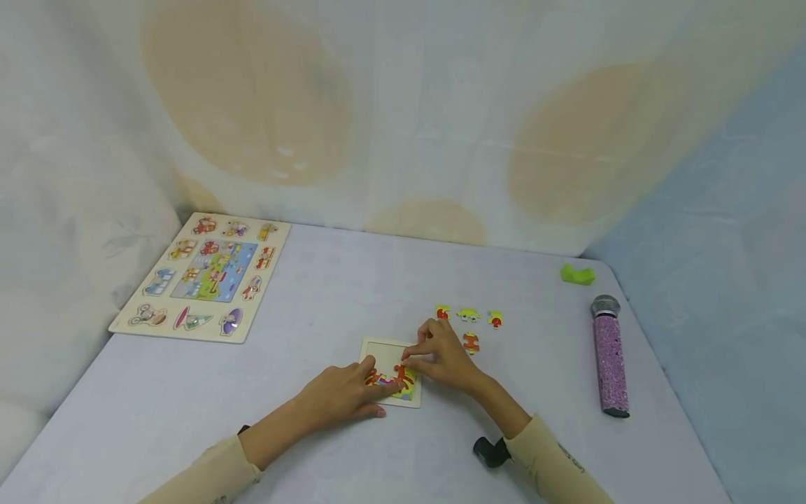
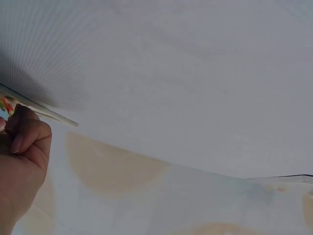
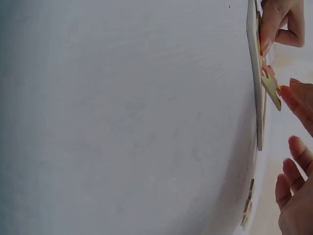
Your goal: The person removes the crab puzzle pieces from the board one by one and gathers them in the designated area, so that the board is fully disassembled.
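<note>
A small square wooden puzzle board [image 1: 390, 341] lies near the table's middle, with colourful pieces along its lower part. My left hand [image 1: 336, 395] reaches over it from the left, its index finger pressing on the pieces. From the right, my right hand [image 1: 443, 355] pinches a yellow-green and red puzzle piece [image 3: 272, 90] between thumb and index finger. In the right wrist view that piece tilts, its near edge raised above the board. The left wrist view shows only part of my left hand [image 2: 24, 152] at its edge.
Several loose pieces, among them a yellow one with eyes [image 1: 468, 315], lie beyond my right hand. A large picture puzzle [image 1: 255, 318] is at the back left. On the right are a glittery purple microphone [image 1: 611, 364] and a green object [image 1: 577, 274]; a black item [image 1: 491, 452] lies near my right sleeve.
</note>
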The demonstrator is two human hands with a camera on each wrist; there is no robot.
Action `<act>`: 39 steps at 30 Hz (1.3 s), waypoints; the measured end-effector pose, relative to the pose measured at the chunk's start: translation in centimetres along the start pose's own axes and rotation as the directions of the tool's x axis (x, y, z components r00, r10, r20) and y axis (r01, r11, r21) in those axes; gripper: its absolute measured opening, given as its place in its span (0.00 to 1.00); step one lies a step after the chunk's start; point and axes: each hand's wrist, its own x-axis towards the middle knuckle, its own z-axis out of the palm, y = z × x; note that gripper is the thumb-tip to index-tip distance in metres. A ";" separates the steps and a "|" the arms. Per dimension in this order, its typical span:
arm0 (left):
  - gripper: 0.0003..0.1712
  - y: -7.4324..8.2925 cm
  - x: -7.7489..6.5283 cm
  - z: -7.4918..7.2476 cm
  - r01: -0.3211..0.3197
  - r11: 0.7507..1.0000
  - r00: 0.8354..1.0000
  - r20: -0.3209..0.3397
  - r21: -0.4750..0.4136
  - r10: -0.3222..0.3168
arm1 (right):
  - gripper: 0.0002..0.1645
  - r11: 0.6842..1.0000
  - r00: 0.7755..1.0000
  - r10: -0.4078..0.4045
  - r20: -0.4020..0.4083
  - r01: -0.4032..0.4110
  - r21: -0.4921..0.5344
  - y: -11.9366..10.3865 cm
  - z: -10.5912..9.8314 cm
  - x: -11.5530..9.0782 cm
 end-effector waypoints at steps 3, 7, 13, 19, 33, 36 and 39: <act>0.27 0.0 0.0 0.0 0.003 1.000 1.000 0.006 -0.003 -0.003 | 0.05 1.000 1.000 -0.019 -0.008 0.019 -0.024 0.0 -0.1 0.0; 0.26 0.0 0.0 0.1 0.004 1.000 1.000 0.014 -0.005 -0.004 | 0.10 0.999 0.999 0.014 0.029 -0.013 -0.043 -0.1 -0.3 -0.1; 0.26 0.1 0.0 0.0 0.015 1.000 0.999 0.034 -0.017 -0.014 | 0.18 0.998 0.992 0.019 0.124 -0.012 -0.064 0.5 -0.5 -0.3; 0.25 0.1 0.0 -0.2 0.020 1.000 0.999 0.048 -0.019 -0.019 | 0.19 0.996 0.979 0.009 0.202 0.010 -0.094 0.8 -1.0 -0.5; 0.25 0.2 -0.1 -0.3 0.021 0.999 0.999 0.028 -0.029 -0.020 | 0.17 0.980 0.998 0.008 0.061 0.004 -0.199 0.5 -0.6 -1.2; 0.25 0.2 -0.1 -0.3 0.010 1.000 1.000 0.012 -0.024 -0.010 | 0.17 0.975 0.999 -0.004 0.046 0.014 -0.222 0.5 -0.5 -1.2; 0.26 0.2 -0.1 -0.3 -0.001 1.000 1.000 0.001 -0.032 0.001 | 0.18 0.971 0.999 0.005 0.042 0.005 -0.237 0.5 -0.4 -1.2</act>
